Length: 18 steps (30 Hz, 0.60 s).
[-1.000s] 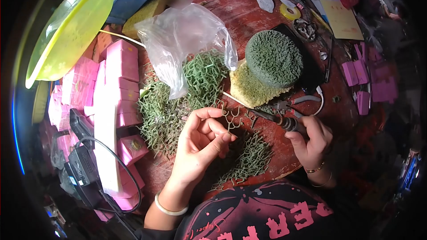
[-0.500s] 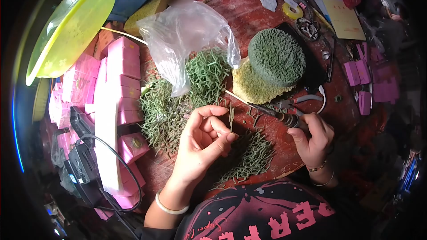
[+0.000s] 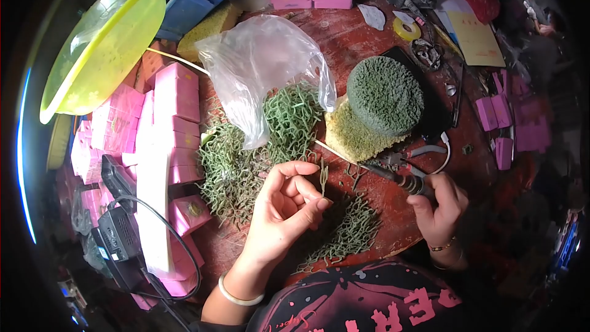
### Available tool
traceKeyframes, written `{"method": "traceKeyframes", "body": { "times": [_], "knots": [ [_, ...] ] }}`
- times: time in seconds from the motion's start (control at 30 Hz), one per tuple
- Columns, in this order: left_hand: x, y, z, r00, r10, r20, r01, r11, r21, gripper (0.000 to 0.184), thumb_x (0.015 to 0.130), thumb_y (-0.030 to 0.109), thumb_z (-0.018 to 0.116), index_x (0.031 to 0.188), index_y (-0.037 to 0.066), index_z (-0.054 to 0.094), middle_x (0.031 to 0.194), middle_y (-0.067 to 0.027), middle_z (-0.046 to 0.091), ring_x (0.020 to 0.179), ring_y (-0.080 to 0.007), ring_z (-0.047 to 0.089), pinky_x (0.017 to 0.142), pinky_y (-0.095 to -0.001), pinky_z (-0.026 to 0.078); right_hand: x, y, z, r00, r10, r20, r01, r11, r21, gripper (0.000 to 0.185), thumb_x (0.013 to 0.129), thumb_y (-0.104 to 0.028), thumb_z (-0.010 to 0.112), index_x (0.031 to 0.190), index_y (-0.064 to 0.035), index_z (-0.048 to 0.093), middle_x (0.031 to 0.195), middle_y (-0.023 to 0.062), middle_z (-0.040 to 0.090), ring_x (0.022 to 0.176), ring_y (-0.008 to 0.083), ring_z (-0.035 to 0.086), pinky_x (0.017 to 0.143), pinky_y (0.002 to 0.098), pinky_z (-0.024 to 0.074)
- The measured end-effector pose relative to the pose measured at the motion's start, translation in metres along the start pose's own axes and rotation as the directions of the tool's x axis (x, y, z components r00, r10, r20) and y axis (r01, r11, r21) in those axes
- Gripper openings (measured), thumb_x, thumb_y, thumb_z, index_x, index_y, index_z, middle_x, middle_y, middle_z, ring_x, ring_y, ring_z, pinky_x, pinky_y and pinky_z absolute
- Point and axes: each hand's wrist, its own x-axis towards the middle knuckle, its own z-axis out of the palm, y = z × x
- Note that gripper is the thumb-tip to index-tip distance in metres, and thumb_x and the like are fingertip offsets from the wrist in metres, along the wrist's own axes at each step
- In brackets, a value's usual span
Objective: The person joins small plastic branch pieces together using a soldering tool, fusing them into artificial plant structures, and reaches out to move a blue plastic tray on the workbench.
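Observation:
My left hand (image 3: 287, 206) pinches a thin, greenish forked piece (image 3: 323, 177) upright between thumb and fingertip. Beneath and beside it is a small heap of green twig-like pieces (image 3: 353, 224). A dark soldering-iron-like tool (image 3: 410, 183) is gripped in my right hand (image 3: 439, 206), its shaft pointing left toward a pale stick (image 3: 335, 151). Behind that lie a round green textured block (image 3: 385, 95) and a yellow-green sponge (image 3: 353, 132). A larger heap of green pieces (image 3: 230, 175) lies left of my left hand, partly under a clear plastic bag (image 3: 264, 55).
Pink blocks (image 3: 176, 95) are stacked at left, with a black corded device (image 3: 117, 233) beside them. A yellow-green basin (image 3: 104, 37) leans at upper left. Pliers (image 3: 424, 150), a tape roll (image 3: 405, 29) and papers (image 3: 479, 40) lie on the right side of the red table (image 3: 344, 43).
The whole view has shifted slightly, so things appear a little lower. Both hands keep their grips, and the forked piece and the tool stay in about the same place.

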Motion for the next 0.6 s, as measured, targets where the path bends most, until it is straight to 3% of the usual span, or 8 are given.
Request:
{"method": "traceKeyframes", "body": {
  "times": [0.2,0.5,0.6],
  "knots": [
    [-0.0002,-0.0012,0.0003,1.0,0.001,0.006,-0.001,1.0,0.004,0.046,0.088,-0.005,0.064,0.129,-0.001,0.042,0.089,-0.0042,0.058,0.072,-0.0079,0.056,0.061,-0.0195,0.048,-0.0017,0.002,0.0089,0.998,-0.067,0.003,0.066,0.992,0.105,0.045,0.085,-0.045,0.071,0.081,-0.0021,0.058,0.064,0.0069,0.055,0.052,0.0239,0.057,0.046,0.0331,0.0436],
    [-0.0007,-0.0002,0.0002,1.0,-0.011,0.026,0.011,1.0,0.018,0.047,0.088,-0.004,0.064,0.129,0.0,0.042,0.09,-0.003,0.058,0.076,-0.007,0.056,0.062,-0.0186,0.048,-0.0026,0.004,0.0086,0.993,-0.099,0.057,0.094,0.992,0.085,0.044,0.084,-0.042,0.073,0.083,-0.0013,0.059,0.066,0.0074,0.057,0.053,0.0244,0.058,0.047,0.0336,0.0449],
    [-0.0005,0.0002,0.0007,1.0,-0.018,0.019,0.018,1.0,0.024,0.047,0.088,-0.005,0.064,0.129,0.0,0.042,0.09,-0.0026,0.058,0.077,-0.0069,0.057,0.062,-0.0183,0.048,-0.0049,-0.0002,0.0112,0.999,-0.021,0.045,0.016,0.994,0.109,0.05,0.086,-0.05,0.067,0.081,-0.0005,0.059,0.066,0.0087,0.055,0.055,0.0271,0.057,0.05,0.0347,0.0429]
  ]
}}
